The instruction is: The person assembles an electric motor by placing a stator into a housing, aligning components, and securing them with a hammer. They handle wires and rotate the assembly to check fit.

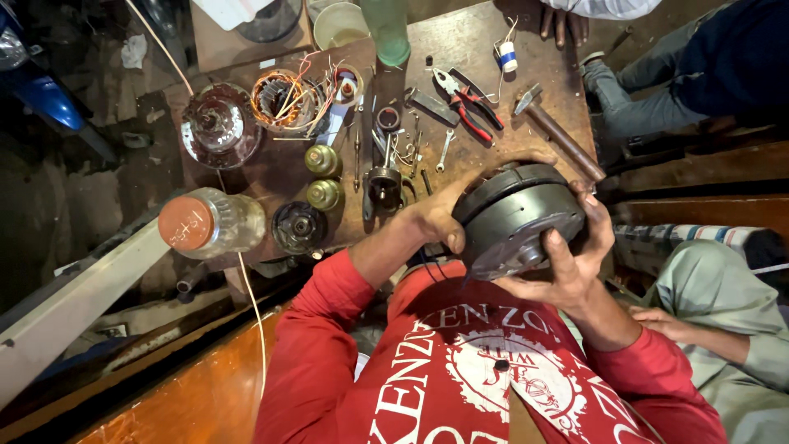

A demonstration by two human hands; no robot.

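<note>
A clear plastic jar (pixel 215 224) with an orange-red round lid lies at the workbench's (pixel 460 49) left edge.

Scruffy wooden worktop (pixel 526 57), packed. Far left: dark round motor cover (pixel 220 125), next to it stator with copper windings (pixel 288 99), loose wires spilling out. Two brass-coloured caps (pixel 322 176) near middle, black bearing plate (pixel 299 227) below them at near edge. Red-handled pliers (pixel 468 103) and hammer (pixel 555 131) on right side, small spanner (pixel 445 148) between. Thread spool (pixel 509 57), green bottle (pixel 386 31) and white bowl (pixel 341 25) toward far edge.
</note>
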